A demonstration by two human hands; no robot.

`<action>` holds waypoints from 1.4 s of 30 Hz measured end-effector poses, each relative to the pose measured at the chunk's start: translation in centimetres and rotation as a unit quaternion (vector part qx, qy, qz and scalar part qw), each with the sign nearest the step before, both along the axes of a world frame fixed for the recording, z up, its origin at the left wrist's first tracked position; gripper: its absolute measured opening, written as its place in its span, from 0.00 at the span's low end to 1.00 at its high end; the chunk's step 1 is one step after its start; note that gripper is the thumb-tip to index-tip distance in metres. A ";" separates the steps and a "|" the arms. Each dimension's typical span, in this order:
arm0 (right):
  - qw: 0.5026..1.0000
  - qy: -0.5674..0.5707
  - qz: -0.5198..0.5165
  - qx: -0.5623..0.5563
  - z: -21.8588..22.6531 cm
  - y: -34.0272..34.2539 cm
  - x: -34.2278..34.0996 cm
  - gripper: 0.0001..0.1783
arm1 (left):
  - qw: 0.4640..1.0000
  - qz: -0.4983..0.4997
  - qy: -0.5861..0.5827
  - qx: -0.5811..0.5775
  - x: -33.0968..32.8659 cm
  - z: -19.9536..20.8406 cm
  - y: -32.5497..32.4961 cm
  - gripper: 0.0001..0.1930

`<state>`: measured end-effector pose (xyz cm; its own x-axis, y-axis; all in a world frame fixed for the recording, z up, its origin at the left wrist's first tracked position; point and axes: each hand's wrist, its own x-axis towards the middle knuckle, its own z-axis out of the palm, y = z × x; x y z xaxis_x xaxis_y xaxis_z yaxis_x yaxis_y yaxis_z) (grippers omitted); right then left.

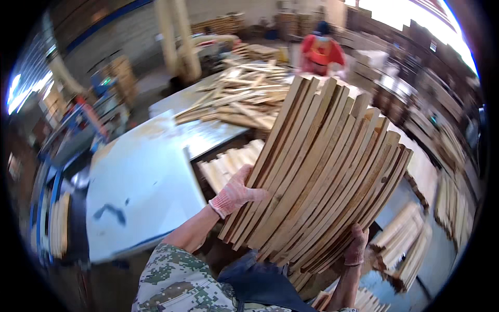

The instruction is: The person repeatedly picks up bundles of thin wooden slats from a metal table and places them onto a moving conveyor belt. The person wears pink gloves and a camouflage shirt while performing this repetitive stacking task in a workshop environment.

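A wide bundle of wooden strips (317,182) hangs in front of me, tilted, its slats packed side by side with uneven ends. My left hand (236,193), in a pale pinkish work glove, is closed on the bundle's left side with the thumb across the front. On the lower right side, my right hand (357,244), also gloved, grips the outer slats; its fingers are partly hidden. Between them the two hands squeeze the whole bundle.
A pale blue-white tabletop (143,192) lies left. Beyond it is a heap of loose strips (249,99). More strips (228,161) sit behind the bundle, and stacked strips (403,242) stand right. A person in red (322,52) is farther back. Machinery (78,125) stands far left.
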<state>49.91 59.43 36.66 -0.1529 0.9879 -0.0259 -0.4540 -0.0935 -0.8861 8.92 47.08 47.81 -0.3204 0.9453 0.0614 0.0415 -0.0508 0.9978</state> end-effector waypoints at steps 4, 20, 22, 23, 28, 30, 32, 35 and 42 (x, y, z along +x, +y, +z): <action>0.990 -0.030 0.136 -0.011 3.6 1.1 -0.6 0.40 | 0.991 0.111 -0.071 -0.009 2.3 1.2 -7.8 0.41; 0.803 -0.226 0.536 -0.127 7.4 -1.0 -18.8 0.28 | 0.836 0.467 -0.194 -0.211 6.6 -3.9 -29.2 0.41; 0.806 -0.195 0.546 -0.122 6.2 -4.4 -28.5 0.28 | 0.840 0.468 -0.192 -0.197 -3.2 -4.9 -32.3 0.43; 0.803 -0.162 0.562 -0.118 5.9 -5.6 -30.9 0.28 | 0.850 0.449 -0.206 -0.181 -5.4 -5.0 -33.5 0.44; 0.816 -0.170 0.544 -0.097 5.7 -8.0 -37.7 0.33 | 0.862 0.443 -0.060 -0.237 -13.8 -4.2 -35.1 0.48; 0.806 -0.135 0.568 -0.095 6.0 -8.8 -39.6 0.35 | 0.836 0.399 0.032 -0.375 -16.6 -2.5 -35.6 0.50; 0.798 -0.130 0.580 -0.096 6.2 -10.2 -42.3 0.35 | 0.759 0.353 0.095 -0.539 -20.0 -0.9 -36.5 0.53; 0.784 -0.131 0.599 -0.098 6.3 -13.5 -47.0 0.35 | 0.692 0.428 0.110 -0.571 -22.7 -0.8 -38.3 0.56; 0.771 -0.119 0.616 -0.105 4.9 -26.0 -57.7 0.37 | 0.590 0.516 0.175 -0.596 -27.0 -1.7 -47.6 0.55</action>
<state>-7.82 33.42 41.60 -0.9388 0.0659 -0.3381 0.2678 -0.4777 -0.8367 -18.07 -0.55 46.09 -0.9280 -0.3029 -0.2169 -0.3487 0.9111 0.2197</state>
